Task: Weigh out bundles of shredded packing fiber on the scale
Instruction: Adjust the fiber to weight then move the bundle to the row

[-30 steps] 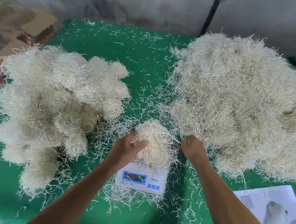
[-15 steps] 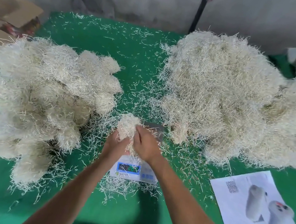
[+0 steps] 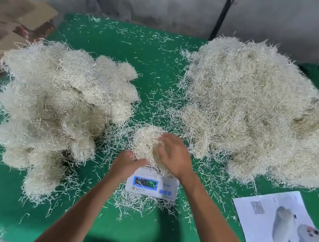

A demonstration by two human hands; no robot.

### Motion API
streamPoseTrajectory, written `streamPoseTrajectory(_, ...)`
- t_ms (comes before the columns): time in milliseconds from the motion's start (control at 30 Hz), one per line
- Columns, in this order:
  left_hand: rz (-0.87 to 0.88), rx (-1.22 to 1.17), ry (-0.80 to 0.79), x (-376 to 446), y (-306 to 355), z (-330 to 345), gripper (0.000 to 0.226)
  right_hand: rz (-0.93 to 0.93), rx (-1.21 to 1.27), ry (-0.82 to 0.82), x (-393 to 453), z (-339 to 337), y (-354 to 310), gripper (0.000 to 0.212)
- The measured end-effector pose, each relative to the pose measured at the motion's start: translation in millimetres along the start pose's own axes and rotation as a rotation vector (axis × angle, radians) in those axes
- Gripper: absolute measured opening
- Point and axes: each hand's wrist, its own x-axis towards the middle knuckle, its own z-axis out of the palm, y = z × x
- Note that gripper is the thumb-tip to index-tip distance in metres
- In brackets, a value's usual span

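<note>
Gripping 1 fiber bundle (image 3: 147, 145) above the scale (image 3: 152, 185): left hand (image 3: 126, 164) curled under its near edge, right hand (image 3: 172, 155) cupped over its top. Flanked by weighed bundles (image 3: 61, 108) left and loose fiber heap (image 3: 257, 113) right on green table (image 3: 122, 55). Printed sheet (image 3: 282, 228) at near right.
</note>
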Motion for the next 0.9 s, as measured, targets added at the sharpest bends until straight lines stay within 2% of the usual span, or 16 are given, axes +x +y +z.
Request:
streamPoseTrajectory(100, 0.147, -0.125, 0.114, -7, -2, -12, 0.079, 0.153, 0.105, 0.215, -2, -8, 5, 0.040)
streamPoseTrajectory(167, 0.211, -0.178, 0.161, -9, -1, -17, 0.082, 0.216, 0.113, 0.355, -7, -9, 9, 0.035)
streamPoseTrajectory(233, 0.249, -0.207, 0.193, -11, 0, -20, 0.085, 0.248, 0.109, 0.407, -14, -10, 12, 0.032)
streamPoseTrajectory(367, 0.308, -0.188, 0.238, -10, -2, -25, 0.075, 0.304, 0.191, 0.351, -34, -7, 14, 0.040)
streamPoseTrajectory(567, 0.306, -0.176, 0.253, -6, -2, -31, 0.073, 0.462, 0.292, 0.257, -59, -6, 24, 0.078)
streamPoseTrajectory(767, 0.286, -0.140, 0.266, -2, -5, -36, 0.063, 0.490, 0.316, 0.267, -71, -4, 32, 0.080)
streamPoseTrajectory(900, 0.264, -0.218, 0.227, 0, -6, -35, 0.072, 0.488, 0.325, 0.307, -71, 1, 31, 0.074)
